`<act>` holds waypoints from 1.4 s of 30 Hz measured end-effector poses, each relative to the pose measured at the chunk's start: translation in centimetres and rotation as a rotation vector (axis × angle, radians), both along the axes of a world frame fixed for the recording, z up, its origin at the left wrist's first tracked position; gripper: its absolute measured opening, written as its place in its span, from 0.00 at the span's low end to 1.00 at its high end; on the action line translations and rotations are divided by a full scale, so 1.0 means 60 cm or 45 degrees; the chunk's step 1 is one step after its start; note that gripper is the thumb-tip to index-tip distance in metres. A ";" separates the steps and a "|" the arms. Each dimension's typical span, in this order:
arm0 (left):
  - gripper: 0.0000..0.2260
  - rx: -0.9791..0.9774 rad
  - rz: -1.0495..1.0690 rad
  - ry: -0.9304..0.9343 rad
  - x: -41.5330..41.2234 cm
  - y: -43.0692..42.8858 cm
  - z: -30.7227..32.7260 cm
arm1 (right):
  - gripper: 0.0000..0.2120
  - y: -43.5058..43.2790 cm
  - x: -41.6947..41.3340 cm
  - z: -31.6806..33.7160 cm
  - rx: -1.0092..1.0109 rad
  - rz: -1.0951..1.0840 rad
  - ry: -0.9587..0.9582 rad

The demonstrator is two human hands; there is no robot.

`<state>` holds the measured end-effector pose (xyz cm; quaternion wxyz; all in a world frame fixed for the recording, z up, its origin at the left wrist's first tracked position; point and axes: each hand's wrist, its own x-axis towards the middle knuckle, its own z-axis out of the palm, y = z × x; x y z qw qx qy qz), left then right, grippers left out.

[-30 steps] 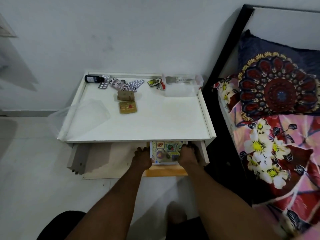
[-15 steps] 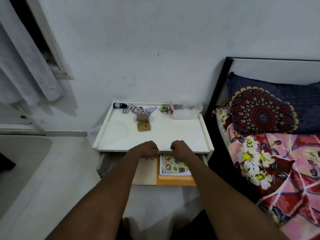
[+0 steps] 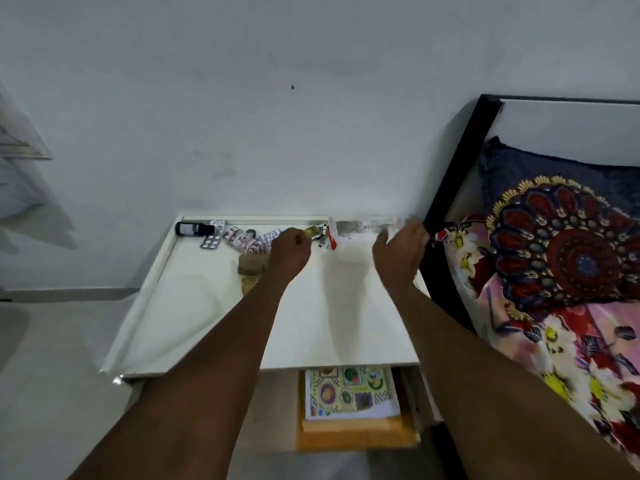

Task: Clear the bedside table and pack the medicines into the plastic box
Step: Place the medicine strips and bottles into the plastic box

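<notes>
- White counter (image 3: 329, 323) by the bed (image 3: 554, 306), drawer (image 3: 414, 389) open beneath its near edge.
- Midway, the left hand (image 3: 289, 252) curls over the blister strips (image 3: 242, 237), grasp unclear; the right hand (image 3: 398, 252), fingers loose, reaches the plastic box (image 3: 360, 233) in the far corner.
- Packing seems about to start: draw the box forward first.

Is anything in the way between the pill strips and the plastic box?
Nothing big. Only small colourful packets lie on the table between the pill strips and the plastic box, and the left grip is there too.

Patterned pillow (image 3: 568, 261); floral bedspread (image 3: 561, 372)
</notes>
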<state>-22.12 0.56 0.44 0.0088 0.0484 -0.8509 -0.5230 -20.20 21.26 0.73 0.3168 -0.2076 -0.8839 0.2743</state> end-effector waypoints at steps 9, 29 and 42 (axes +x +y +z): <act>0.20 0.068 -0.119 -0.166 -0.063 0.062 0.013 | 0.20 0.082 -0.087 0.011 -0.689 -0.069 -0.480; 0.21 0.599 0.072 -0.583 0.254 0.052 -0.004 | 0.16 -0.018 0.179 0.037 -1.190 -0.077 -0.262; 0.09 0.151 -0.253 -0.223 0.210 0.058 0.002 | 0.10 0.023 0.178 0.023 -0.789 -0.180 -0.443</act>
